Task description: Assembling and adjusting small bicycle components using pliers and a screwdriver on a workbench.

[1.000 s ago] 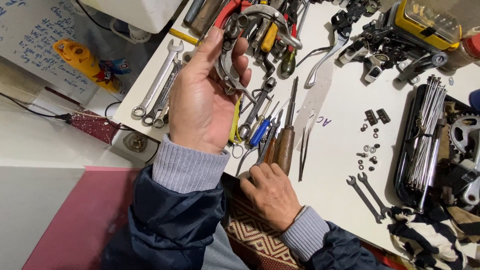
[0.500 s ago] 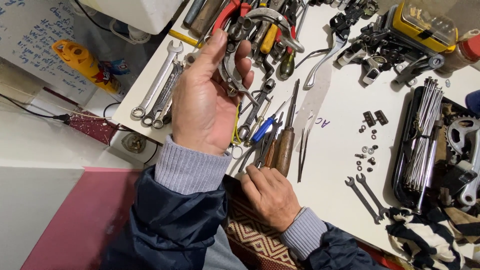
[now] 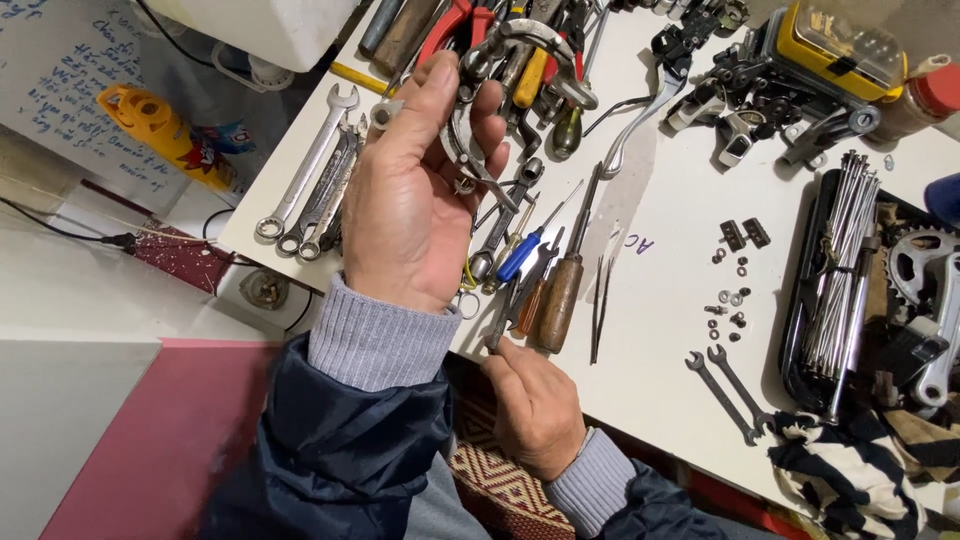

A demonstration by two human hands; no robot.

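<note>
The left hand (image 3: 415,190) holds a curved metal brake part (image 3: 478,105) up in its fingertips above the bench (image 3: 660,300). The right hand (image 3: 535,405) pinches a tool handle (image 3: 503,325) at the bench edge.

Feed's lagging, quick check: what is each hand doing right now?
Left hand: closed on a metal brake caliper, held up.
Right hand: fingertips at the tool handles; grip cannot be told.

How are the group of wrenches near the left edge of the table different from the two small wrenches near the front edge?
The wrenches by the left edge are long and lie bunched together, some overlapping; the two small wrenches are much shorter and thinner and lie as a pair.
The long group lies beside the raised left hand; the small pair lies near some small nuts and washers.
Both are bare grey metal and rest flat on the white table.
</note>
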